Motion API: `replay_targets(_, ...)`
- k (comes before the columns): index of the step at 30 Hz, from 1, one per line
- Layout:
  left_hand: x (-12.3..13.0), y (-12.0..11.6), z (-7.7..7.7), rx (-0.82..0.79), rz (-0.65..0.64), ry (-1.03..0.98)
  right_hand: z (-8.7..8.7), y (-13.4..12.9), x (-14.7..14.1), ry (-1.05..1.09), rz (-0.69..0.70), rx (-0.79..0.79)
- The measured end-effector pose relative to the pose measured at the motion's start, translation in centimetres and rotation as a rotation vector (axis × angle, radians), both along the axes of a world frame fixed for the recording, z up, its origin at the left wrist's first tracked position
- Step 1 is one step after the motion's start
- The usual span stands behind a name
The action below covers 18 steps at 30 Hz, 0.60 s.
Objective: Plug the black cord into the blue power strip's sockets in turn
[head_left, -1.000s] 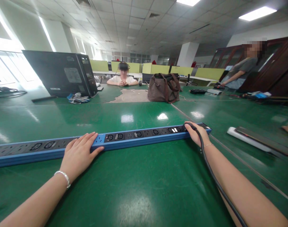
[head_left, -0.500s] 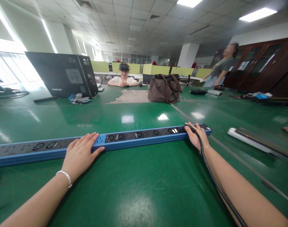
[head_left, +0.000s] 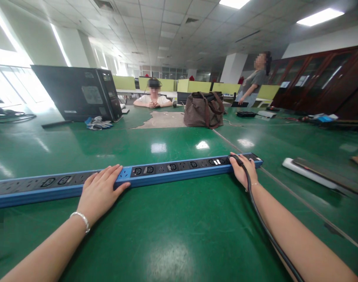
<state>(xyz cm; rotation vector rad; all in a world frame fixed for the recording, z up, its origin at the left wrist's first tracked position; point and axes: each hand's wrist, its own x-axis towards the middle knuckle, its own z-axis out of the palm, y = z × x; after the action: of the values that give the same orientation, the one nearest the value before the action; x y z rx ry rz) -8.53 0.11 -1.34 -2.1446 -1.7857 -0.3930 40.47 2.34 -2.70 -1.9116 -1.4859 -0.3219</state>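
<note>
A long blue power strip [head_left: 164, 181] with a black socket face lies across the green table. My left hand [head_left: 101, 184] is laid over it left of the middle, fingers across the top and thumb along the near side, gripping it. Close to the strip's right end, my right hand [head_left: 243, 168] is closed round a black plug [head_left: 233, 157] at the sockets; its fingers partly hide the plug, so how deep it sits cannot be seen. From there a black cable [head_left: 257, 209] runs down along my right forearm.
A black computer tower [head_left: 76, 94] stands at the back left, gloves [head_left: 98, 123] beside it. A brown bag [head_left: 204, 110] is at the back centre. To the right lies a white and dark bar [head_left: 320, 175]. One person sits opposite; another stands at the back right.
Both hands, the power strip and the plug stay practically in place. The standing person at the back right has moved to the left.
</note>
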Motion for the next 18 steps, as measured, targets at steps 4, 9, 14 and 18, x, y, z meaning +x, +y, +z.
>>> replay_targets(4,0.0,0.0,0.0,-0.003,0.006,-0.013,0.1,0.2,0.1,0.089,0.043,0.059)
replay_targets(9,0.0,0.0,0.0,-0.015,0.007,-0.016,0.2,0.1,-0.1,0.166,0.075,0.131)
replay_targets(14,0.1,-0.1,0.2,-0.017,0.014,-0.002,1.2,0.1,0.3,0.503,0.045,0.365)
replay_targets(18,0.1,-0.1,0.1,-0.009,0.015,0.003,2.1,-0.5,0.1,0.620,-0.015,0.461)
